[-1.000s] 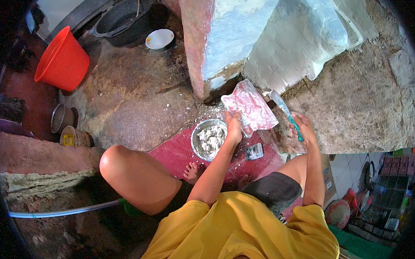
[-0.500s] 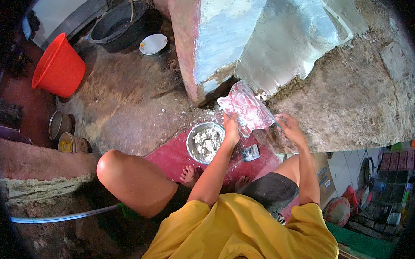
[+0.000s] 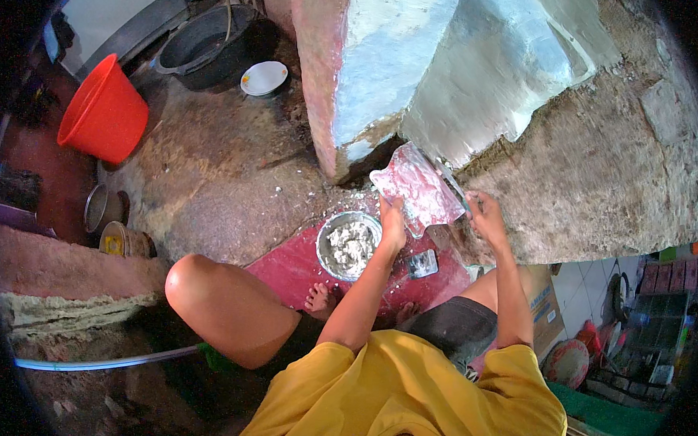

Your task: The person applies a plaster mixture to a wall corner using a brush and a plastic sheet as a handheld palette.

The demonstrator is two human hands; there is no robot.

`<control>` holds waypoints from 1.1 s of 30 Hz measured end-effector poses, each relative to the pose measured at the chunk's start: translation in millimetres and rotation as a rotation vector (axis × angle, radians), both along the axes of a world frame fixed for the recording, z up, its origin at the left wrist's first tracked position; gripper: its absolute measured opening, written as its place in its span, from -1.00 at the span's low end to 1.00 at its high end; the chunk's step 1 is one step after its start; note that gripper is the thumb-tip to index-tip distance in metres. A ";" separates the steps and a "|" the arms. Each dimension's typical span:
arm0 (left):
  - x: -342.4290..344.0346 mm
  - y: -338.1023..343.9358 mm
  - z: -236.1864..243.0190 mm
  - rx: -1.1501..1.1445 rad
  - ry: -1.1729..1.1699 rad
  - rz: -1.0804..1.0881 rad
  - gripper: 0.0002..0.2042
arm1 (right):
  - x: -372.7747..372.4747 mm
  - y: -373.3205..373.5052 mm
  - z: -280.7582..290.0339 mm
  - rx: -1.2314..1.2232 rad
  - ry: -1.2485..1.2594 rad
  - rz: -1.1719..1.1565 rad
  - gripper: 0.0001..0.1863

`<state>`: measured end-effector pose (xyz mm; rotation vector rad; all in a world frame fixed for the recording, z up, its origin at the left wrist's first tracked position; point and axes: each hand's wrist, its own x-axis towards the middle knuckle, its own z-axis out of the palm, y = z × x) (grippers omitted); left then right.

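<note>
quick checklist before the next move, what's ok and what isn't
1. Left hand gripping the pink, white-smeared board: ok
2. Right hand holding the spatula: ok
3. Bowl upright, with white paste in it: ok
4. Ground around the bowl free of white crumbs: not ok, some are scattered there
5. Amount of paste on the spatula blade: cannot tell, too small

Red surface [image 3: 285, 260] carries a bowl [image 3: 352, 217]; brown floor [image 3: 217, 200], a red bucket [image 3: 113, 118].
</note>
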<state>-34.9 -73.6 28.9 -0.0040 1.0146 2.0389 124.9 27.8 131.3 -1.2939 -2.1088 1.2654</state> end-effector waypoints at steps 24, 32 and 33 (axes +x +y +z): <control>4.6 -0.3 3.4 -0.053 -0.088 -0.028 -0.51 | 1.6 -14.1 25.5 -0.203 0.009 -0.010 -0.75; 7.5 5.1 2.3 0.011 -0.062 -0.013 -0.55 | -11.8 12.2 -3.7 -0.123 0.063 -0.008 -0.77; 7.5 3.9 -1.0 0.039 -0.053 -0.014 -0.56 | -13.3 10.5 -0.6 -0.160 0.072 -0.030 -0.77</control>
